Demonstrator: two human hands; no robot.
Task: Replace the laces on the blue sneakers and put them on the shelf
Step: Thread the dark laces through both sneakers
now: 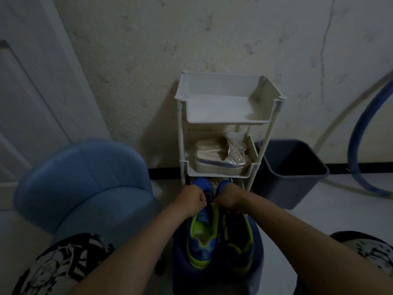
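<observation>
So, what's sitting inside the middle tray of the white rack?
Two pale platform shoes side by side, with a clear studded sandal lying across them. Whatever lies behind or beneath them is covered.

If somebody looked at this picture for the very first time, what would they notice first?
Probably the blue sneakers with bright green insides, low in the middle, with the left hand and right hand curled over their fronts. Just behind them a white shelf stands against the wall, with silvery shoes on its middle level. A big blue chair sits to the left.
</observation>
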